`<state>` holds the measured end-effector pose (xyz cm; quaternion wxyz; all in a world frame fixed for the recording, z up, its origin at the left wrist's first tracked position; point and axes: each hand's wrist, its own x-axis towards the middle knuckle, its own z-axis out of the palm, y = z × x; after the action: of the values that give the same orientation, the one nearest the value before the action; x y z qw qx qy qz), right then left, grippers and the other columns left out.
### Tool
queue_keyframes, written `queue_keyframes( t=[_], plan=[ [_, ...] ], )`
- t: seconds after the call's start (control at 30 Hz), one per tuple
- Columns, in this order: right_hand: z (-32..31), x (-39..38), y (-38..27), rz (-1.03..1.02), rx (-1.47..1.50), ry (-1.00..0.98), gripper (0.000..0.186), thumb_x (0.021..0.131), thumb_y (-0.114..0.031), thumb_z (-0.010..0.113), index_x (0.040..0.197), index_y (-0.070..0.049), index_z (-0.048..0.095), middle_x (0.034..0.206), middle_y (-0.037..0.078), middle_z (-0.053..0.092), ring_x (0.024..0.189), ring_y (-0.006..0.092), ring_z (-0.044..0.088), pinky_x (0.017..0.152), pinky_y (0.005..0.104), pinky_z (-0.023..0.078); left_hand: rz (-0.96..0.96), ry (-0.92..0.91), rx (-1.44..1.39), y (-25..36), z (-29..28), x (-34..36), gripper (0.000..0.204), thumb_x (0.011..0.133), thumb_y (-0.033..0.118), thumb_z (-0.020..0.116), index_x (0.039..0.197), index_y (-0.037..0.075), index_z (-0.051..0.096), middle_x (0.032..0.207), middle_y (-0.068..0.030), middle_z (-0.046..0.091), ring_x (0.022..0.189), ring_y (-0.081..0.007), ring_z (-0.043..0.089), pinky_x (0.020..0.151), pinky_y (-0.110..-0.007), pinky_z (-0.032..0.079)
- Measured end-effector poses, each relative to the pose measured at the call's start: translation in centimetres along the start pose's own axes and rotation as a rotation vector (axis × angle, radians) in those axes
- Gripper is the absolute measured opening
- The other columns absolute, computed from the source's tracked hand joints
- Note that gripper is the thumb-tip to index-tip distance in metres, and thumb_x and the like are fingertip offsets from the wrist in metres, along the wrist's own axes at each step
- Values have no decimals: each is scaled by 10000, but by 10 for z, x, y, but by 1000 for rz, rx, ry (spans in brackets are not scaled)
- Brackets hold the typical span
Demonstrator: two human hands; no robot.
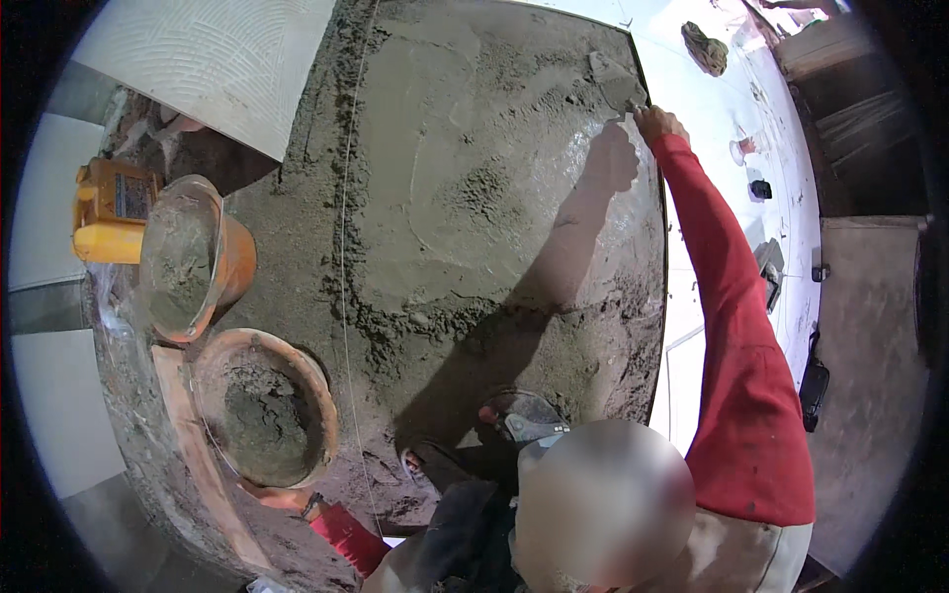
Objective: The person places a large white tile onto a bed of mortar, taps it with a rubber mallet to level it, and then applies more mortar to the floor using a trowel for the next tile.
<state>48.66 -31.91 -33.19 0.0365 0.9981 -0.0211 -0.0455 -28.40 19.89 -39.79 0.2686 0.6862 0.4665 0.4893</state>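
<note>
My right hand (660,124), at the end of a red sleeve, is closed around the handle of a trowel (615,81). The trowel's blade lies on the wet grey mortar bed (445,198) at its far right corner. Lower left, my left hand (279,497) is against the near rim of an orange bucket (321,381), its fingers along the edge and partly hidden. Thick grey mortar (272,415) fills part of this bucket. The bed is smooth in the middle and rough along its near edge.
A second mortar-smeared bucket (235,262) leans beside a yellow jerrycan (114,242). A string (343,257) runs along the bed's left side, and a wooden plank (198,445) lies left. Combed adhesive coats a tile (222,59). White tiles (707,252) at right carry a rag (704,49).
</note>
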Motion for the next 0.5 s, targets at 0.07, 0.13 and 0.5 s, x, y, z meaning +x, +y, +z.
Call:
queue_keyframes(
  t=[0.07,0.13,0.5],
  plan=[
    [9,19,-12,105,37,67,600,869,-615,450,1044,-83,663,977,218,668,984,388,630,818,464,505,-86,19,10,15,8,-1,708,975,500,266,1406,-61,306,1451,-231,314,1326,-335,352,1106,-447,273],
    [18,17,-18,49,75,77,598,869,-619,458,966,-64,657,866,199,667,859,367,645,733,457,509,-198,21,47,33,13,-3,696,981,485,263,1404,-66,304,1446,-228,324,1320,-332,361,1103,-441,280],
    [-23,-61,-12,496,1123,-627,580,844,-691,452,589,-176,375,455,-4,310,346,150,299,318,318,193,-128,33,214,39,19,-6,621,992,399,306,1401,-69,297,1410,-232,357,1253,-328,423,1049,-448,348]
  ],
)
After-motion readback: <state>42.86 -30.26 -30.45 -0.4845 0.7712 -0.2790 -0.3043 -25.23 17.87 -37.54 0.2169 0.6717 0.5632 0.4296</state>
